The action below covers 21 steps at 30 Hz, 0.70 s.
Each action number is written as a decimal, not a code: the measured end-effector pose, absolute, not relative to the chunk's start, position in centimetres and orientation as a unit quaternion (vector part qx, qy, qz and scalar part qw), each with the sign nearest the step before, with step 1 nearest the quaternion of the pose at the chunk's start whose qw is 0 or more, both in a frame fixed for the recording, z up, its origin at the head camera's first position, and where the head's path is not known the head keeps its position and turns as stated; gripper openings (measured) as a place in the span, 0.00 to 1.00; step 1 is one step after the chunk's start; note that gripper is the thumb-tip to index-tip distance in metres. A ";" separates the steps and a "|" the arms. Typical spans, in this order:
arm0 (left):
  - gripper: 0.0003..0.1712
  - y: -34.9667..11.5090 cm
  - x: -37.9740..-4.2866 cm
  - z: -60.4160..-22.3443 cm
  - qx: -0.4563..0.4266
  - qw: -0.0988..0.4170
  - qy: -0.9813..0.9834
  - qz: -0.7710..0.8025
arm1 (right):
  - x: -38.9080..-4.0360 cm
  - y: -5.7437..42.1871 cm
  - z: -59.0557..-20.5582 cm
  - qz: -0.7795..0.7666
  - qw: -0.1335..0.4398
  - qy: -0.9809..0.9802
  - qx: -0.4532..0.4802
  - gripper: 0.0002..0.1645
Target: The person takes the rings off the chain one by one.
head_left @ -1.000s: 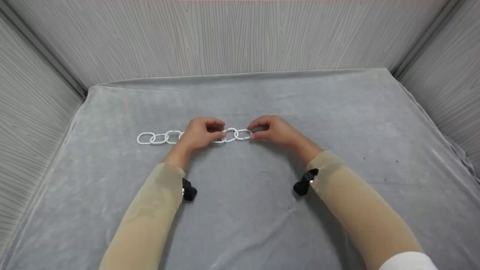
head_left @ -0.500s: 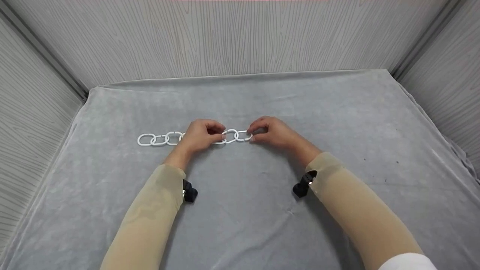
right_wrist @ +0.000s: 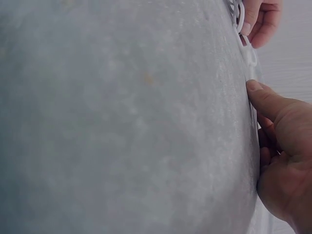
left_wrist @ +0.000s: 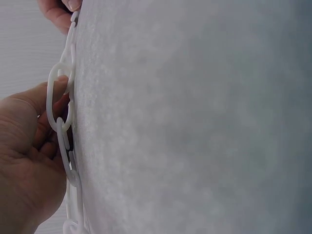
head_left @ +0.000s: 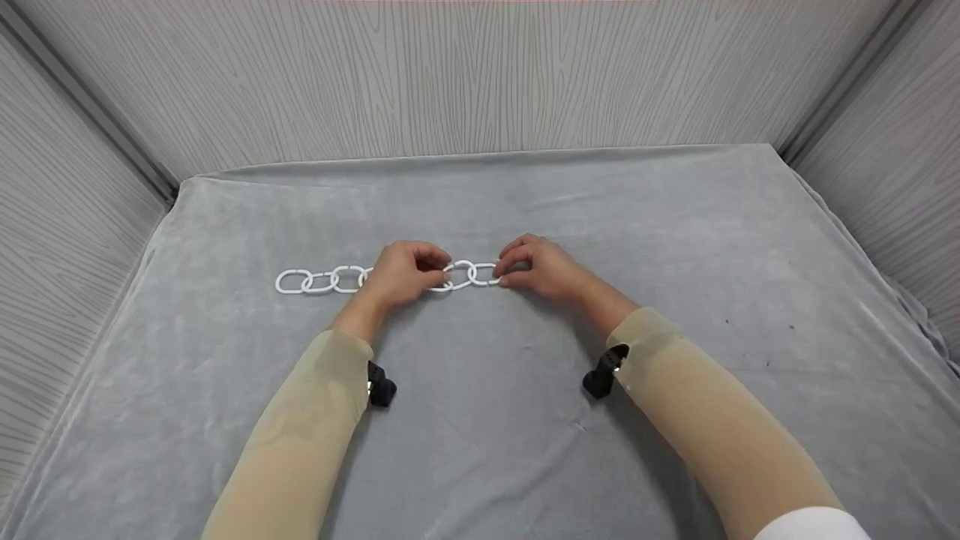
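A chain of white plastic links (head_left: 460,275) lies stretched from left to right on the grey cloth. My left hand (head_left: 401,274) covers its middle, thumb and fingers pinching a link. The left wrist view shows that thumb (left_wrist: 61,80) against the white loops, with more links (left_wrist: 61,141) running down past the palm. At the chain's right end, my right hand (head_left: 544,266) pinches the last link (head_left: 485,274) between thumb and fingertips. Several links (head_left: 294,281) stretch out left of my left hand. The links under my left palm are hidden in the head view.
Grey cloth (head_left: 480,420) covers the table and has soft creases. Pale wood-grain panels (head_left: 465,75) stand behind it and at both sides. Small dark specks (head_left: 768,364) dot the cloth at the right.
The right fingers have closed in on the end link and moved very slightly left. My left hand keeps its place on the chain.
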<state>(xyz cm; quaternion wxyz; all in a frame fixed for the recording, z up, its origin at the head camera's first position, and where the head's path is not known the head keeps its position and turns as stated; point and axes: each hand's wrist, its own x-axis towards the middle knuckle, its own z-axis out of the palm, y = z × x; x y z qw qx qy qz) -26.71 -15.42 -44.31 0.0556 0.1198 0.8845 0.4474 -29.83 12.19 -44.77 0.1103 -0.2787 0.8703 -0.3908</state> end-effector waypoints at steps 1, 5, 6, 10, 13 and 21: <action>0.13 -15.4 -26.7 -44.3 0.119 0.056 0.884 0.448 | -29.9 12.2 -44.8 -0.387 0.110 0.871 -0.283 0.08; 0.13 -15.2 -26.8 -44.4 0.119 0.050 0.884 0.449 | -29.9 12.1 -44.8 -0.379 0.115 0.874 -0.283 0.06; 0.13 -15.2 -26.8 -44.4 0.117 0.050 0.884 0.450 | -29.9 12.1 -44.8 -0.378 0.115 0.873 -0.284 0.05; 0.12 -15.0 -26.8 -44.3 0.111 0.050 0.887 0.446 | -30.0 12.2 -44.8 -0.378 0.115 0.872 -0.290 0.05; 0.12 -14.9 -26.8 -44.3 0.110 0.047 0.889 0.443 | -30.1 12.3 -44.9 -0.377 0.114 0.869 -0.299 0.05; 0.10 -14.8 -26.7 -43.8 0.125 0.036 0.890 0.438 | -30.2 12.7 -44.5 -0.393 0.115 0.855 -0.317 0.04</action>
